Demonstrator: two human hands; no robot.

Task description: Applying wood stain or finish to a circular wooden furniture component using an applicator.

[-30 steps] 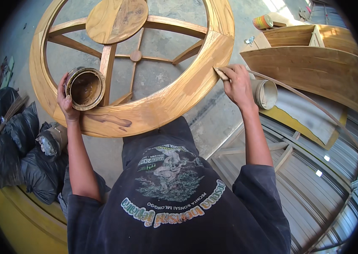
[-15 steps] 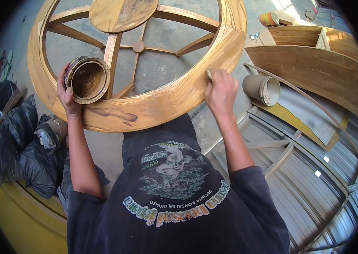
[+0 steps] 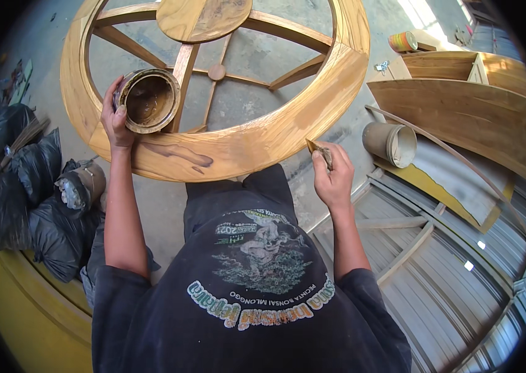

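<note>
My left hand (image 3: 117, 118) grips a round can (image 3: 174, 102) by its side, thumb near the rim. Brown, wet-looking material coats the can's inside. Below and behind it lies a round wooden table frame (image 3: 213, 152), with a wide ring, spokes and a central disc (image 3: 204, 18). My right hand (image 3: 335, 177) is closed around a small stained tool (image 3: 314, 147) with a brown wedge-shaped tip; its kind is unclear. That tip is just off the ring's near right edge. Duller brown patches show on the ring's right part.
Black plastic bags (image 3: 5, 211) are piled at the left. To the right lie a beige bucket (image 3: 393, 144) on its side, a curved wooden piece (image 3: 455, 109) and metal sheeting (image 3: 443, 292). A small tin (image 3: 402, 41) sits farther back.
My right hand has come off the ring's surface toward me and turned, so the tool's tip now shows. The table frame and can appear shifted rightward in view.
</note>
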